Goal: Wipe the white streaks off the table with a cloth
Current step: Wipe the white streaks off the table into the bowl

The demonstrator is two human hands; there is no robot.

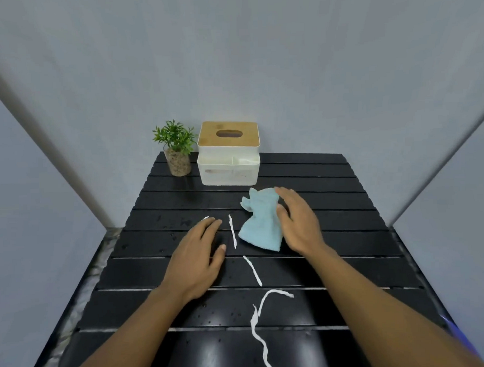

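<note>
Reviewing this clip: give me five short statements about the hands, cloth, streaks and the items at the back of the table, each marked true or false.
1. The right hand is at the blue cloth. True.
2. The left hand holds the cloth. False: it lies flat on the table, apart from the cloth.
3. White streaks remain on the table. True: several run from the middle toward the near edge.
4. The plant stands right of the tissue box. False: it stands to the box's left.
5. The cloth is spread over all the streaks. False: it lies bunched beside them.
</note>
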